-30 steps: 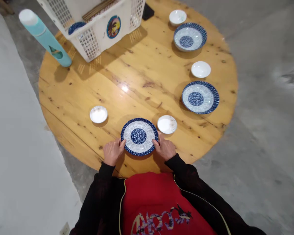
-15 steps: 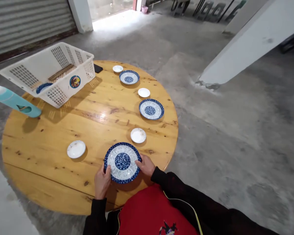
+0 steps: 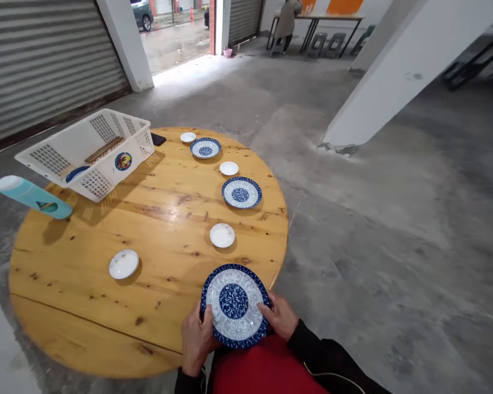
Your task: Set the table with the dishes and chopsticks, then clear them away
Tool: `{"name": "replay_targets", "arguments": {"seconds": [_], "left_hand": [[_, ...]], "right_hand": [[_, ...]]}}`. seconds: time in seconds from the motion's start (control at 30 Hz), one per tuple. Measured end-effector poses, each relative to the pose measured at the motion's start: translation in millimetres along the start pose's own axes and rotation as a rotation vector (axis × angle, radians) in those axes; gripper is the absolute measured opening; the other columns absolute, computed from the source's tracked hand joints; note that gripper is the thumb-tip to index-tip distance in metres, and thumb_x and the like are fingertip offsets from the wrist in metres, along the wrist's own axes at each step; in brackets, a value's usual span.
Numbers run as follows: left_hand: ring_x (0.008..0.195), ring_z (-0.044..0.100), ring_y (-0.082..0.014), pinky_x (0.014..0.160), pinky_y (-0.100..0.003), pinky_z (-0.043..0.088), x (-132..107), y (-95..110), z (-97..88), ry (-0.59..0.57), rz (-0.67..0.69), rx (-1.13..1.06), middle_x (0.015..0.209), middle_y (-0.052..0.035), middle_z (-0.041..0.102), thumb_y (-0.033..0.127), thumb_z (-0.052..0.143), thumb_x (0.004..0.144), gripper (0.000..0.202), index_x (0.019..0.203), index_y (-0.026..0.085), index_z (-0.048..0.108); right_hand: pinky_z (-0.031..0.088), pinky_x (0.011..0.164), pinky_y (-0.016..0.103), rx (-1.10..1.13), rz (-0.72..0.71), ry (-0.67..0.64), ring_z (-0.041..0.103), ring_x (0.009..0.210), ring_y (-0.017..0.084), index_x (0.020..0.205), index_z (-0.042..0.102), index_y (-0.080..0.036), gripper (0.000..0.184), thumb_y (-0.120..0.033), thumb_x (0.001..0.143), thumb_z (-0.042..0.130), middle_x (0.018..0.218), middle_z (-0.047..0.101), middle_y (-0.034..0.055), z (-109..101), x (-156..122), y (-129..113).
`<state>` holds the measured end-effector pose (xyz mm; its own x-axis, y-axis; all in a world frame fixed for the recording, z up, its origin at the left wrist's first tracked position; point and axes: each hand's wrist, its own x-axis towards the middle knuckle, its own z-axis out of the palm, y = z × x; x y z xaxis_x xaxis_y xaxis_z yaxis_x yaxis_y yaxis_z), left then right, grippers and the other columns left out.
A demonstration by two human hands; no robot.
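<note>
Between my two hands is a blue-and-white patterned plate (image 3: 234, 302), held up close to my body at the table's near edge. My left hand (image 3: 196, 335) grips its left rim, thumb on top. On the opposite rim my right hand (image 3: 281, 316) is closed the same way; the fingers under the plate are hidden. Beyond it lies a small white saucer (image 3: 222, 236), and a second small saucer (image 3: 124, 264) sits farther left. Two more patterned plates, one nearer (image 3: 241, 192) and one farther (image 3: 205, 148), rest along the table's right side, each with a small white saucer close by.
The round wooden table (image 3: 160, 235) carries a white plastic basket (image 3: 107, 150) with a patterned plate and sticks inside. A turquoise bottle-like container (image 3: 35, 198) stands at the left, a black phone-like object (image 3: 158, 139) behind the basket. A person (image 3: 287, 24) is at a far table.
Both hands have drawn the patterned plate toward my body and rightward, raising it off the tabletop area. The camera has tilted up, showing more of the doorway and far table.
</note>
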<state>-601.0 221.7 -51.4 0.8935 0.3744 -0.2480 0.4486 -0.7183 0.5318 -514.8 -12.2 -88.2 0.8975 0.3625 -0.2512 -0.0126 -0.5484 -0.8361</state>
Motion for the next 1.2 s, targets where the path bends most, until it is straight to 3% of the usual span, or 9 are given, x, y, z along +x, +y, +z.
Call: {"name": "replay_targets", "arguments": {"seconds": [0.07, 0.2, 0.43, 0.6, 0.7, 0.87, 1.0, 1.2], "left_hand": [[0.085, 0.071, -0.0232, 0.071, -0.028, 0.046, -1.3, 17.3, 3.6, -0.017, -0.099, -0.079, 0.089, -0.0099, 0.076, 0.032, 0.038, 0.097, 0.030, 0.092, 0.021, 0.066], [0.088, 0.070, -0.0246, 0.077, -0.030, 0.047, -3.2, 70.2, 25.9, 0.030, -0.118, -0.131, 0.089, -0.0106, 0.075, 0.037, 0.040, 0.095, 0.032, 0.093, 0.020, 0.068], [0.084, 0.068, -0.0224, 0.076, -0.029, 0.048, -5.5, 196.9, 104.3, 0.074, -0.108, -0.298, 0.090, -0.0076, 0.075, 0.036, 0.045, 0.093, 0.031, 0.094, 0.018, 0.070], [0.081, 0.066, -0.0203, 0.073, -0.027, 0.044, -2.1, 260.3, 143.3, 0.075, -0.124, -0.271, 0.087, -0.0057, 0.073, 0.033, 0.045, 0.093, 0.026, 0.087, 0.018, 0.066], [0.076, 0.063, -0.0187, 0.069, -0.026, 0.040, 2.6, 281.9, 150.1, 0.073, -0.166, -0.212, 0.079, -0.0040, 0.069, 0.032, 0.046, 0.093, 0.024, 0.079, 0.019, 0.060], [0.068, 0.056, -0.0166, 0.064, -0.025, 0.034, 23.2, 304.1, 147.7, 0.098, -0.186, -0.206, 0.070, -0.0009, 0.060, 0.035, 0.044, 0.093, 0.026, 0.074, 0.021, 0.053], [0.064, 0.050, -0.0160, 0.063, -0.027, 0.032, 53.6, 316.6, 144.3, 0.145, -0.205, -0.256, 0.067, -0.0001, 0.053, 0.038, 0.038, 0.095, 0.029, 0.071, 0.022, 0.044], [0.071, 0.060, -0.0188, 0.068, -0.028, 0.035, 112.0, 331.5, 134.4, 0.221, -0.307, -0.259, 0.074, -0.0010, 0.061, 0.032, 0.036, 0.097, 0.018, 0.090, 0.023, 0.050]], "right_hand": [[0.048, 0.067, 0.032, 0.016, -0.023, 0.006, 0.064, 0.070, 0.023, 0.082, 0.063, -0.019, 0.034, -0.047, 0.082, 0.045, 0.075, 0.071, 0.0071, -14.4, 1.1, 4.5], [0.048, 0.065, 0.032, 0.031, -0.074, 0.016, 0.063, 0.067, 0.023, 0.082, 0.063, -0.018, 0.034, -0.048, 0.082, 0.045, 0.073, 0.069, 0.0069, -63.0, 2.3, 27.9], [0.045, 0.055, 0.030, 0.011, -0.075, 0.066, 0.059, 0.056, 0.021, 0.077, 0.061, -0.020, 0.036, -0.053, 0.083, 0.047, 0.062, 0.065, 0.0053, -190.9, 3.0, 99.0], [0.043, 0.046, 0.028, 0.017, -0.048, 0.033, 0.058, 0.052, 0.021, 0.074, 0.060, -0.021, 0.037, -0.056, 0.080, 0.050, 0.057, 0.062, 0.0052, -260.8, 10.4, 129.5], [0.044, 0.045, 0.029, 0.033, -0.042, -0.007, 0.058, 0.051, 0.021, 0.074, 0.061, -0.020, 0.041, -0.059, 0.079, 0.049, 0.058, 0.062, 0.0057, -284.0, 21.6, 135.2], [0.047, 0.046, 0.029, 0.076, -0.011, -0.150, 0.056, 0.046, 0.019, 0.076, 0.061, -0.019, 0.041, -0.059, 0.078, 0.052, 0.054, 0.059, 0.0020, -302.9, 58.3, 138.7], [0.044, 0.045, 0.028, 0.053, -0.049, -0.151, 0.052, 0.045, 0.017, 0.076, 0.062, -0.019, 0.041, -0.058, 0.080, 0.053, 0.053, 0.056, 0.0001, -313.7, 104.6, 132.8], [0.039, 0.046, 0.027, -0.054, -0.174, -0.216, 0.046, 0.048, 0.015, 0.081, 0.066, -0.016, 0.041, -0.055, 0.082, 0.054, 0.055, 0.056, 0.0001, -332.0, 194.1, 103.9]]}}
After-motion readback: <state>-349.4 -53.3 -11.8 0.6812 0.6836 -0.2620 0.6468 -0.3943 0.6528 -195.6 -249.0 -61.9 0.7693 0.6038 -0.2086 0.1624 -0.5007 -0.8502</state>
